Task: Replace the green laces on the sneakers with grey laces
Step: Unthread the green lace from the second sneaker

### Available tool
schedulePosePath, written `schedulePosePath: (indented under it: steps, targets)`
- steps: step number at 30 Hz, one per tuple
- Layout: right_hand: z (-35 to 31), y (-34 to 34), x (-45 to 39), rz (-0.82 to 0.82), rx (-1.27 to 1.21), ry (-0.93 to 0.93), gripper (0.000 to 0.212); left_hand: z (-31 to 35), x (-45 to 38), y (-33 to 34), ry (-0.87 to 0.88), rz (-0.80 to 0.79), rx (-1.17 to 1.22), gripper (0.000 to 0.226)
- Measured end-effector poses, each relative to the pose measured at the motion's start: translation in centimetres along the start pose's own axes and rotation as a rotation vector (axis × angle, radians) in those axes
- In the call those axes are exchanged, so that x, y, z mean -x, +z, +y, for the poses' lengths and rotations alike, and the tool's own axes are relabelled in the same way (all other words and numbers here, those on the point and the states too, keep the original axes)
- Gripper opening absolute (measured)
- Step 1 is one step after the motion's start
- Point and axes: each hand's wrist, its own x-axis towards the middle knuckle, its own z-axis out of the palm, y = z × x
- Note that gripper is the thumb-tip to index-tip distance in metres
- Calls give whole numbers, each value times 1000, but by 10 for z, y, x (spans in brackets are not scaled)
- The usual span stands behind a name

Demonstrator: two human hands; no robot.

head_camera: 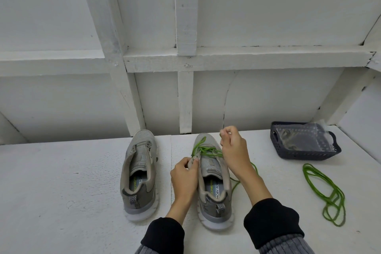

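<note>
**A:** Status on the lace swap?

**B:** I'd put it under half. Right sneaker (214,181) sits on the white table (61,181) right in front of me, toe pointing away. Its green lace (206,148) is threaded only through the eyelets nearest the toe; the ones nearer the tongue look empty. A loose length trails off the shoe's right side onto the table.

**A:** Hands?

**B:** Left hand (184,177) has fingers curled, pinching the left eyelet flap of that sneaker to steady it. Right hand (234,148) is raised over the toe end, fingertips pinched together. From the pose I judge it's drawing the green lace up and out, but I can't see the strand between the fingers clearly.

**A:** Other shoe?

**B:** Left sneaker (141,175) stands just beside it, parallel, with no lace at all. 1 pulled green lace (325,192) lies in a loose tangle on the table, well to the right.

**A:** Grey laces?

**B:** None on either shoe. A dark perforated basket (305,142) at the far right holds a clear plastic bag (303,136). Contents are too murky to call, possibly the replacements.

**A:** So what's left?

**B:** Finish stripping shoe 2, then lace both in grey.

**A:** Any readable text?

**B:** Insoles only. Right one reads "MORY FO", cut off by the collar, plus a partial logo I can't read. Left shows "FO" and partial yellow-green lettering, maybe "CHER". Nothing else legible.
</note>
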Motion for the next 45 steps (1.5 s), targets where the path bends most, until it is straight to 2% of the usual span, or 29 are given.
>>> schedulePosePath:
  steps: [5,8,10,12,15,18,20,22,24,26,29,32,35,40,42,45]
  targets:
    - [9,-1,3,-167,655,-79,31,0,0,1,0,4,1,21]
    - [15,6,7,-237,782,-71,31,1,0,1,2,4,7,21]
    - [22,9,7,-248,656,-55,21,0,0,1,4,6,4,21]
    - [26,11,5,-244,336,-22,13,0,0,0,2,6,8,21]
    - [18,8,3,-167,-204,63,20,-2,-2,1,-9,-3,8,16]
    - [10,1,3,-122,-500,117,24,-4,-3,3,-18,-3,7,15]
    - [9,-3,3,-48,-413,86,24,-3,-2,3,-17,0,19,14]
    - [11,-4,2,-8,-66,5,21,-2,-1,3,-11,0,29,12]
    - [11,-4,3,-70,323,-81,15,-1,0,3,-11,0,28,12]
    - [11,-3,4,-151,614,-103,24,-2,-1,3,-11,3,23,13]
    - [12,3,6,-206,782,-82,28,-2,-1,3,-14,1,27,14]
    - [16,4,9,-146,671,-58,20,-3,-2,3,-2,5,23,13]
    - [23,3,9,-35,389,-29,14,-3,-1,4,-2,1,22,13]
    - [28,-7,5,306,-68,53,17,-3,-2,4,4,4,3,14]
    - [32,-14,2,424,-121,71,18,-2,-1,3,14,9,-7,12]
    - [44,-21,2,455,2,100,17,0,0,3,12,6,-7,11]
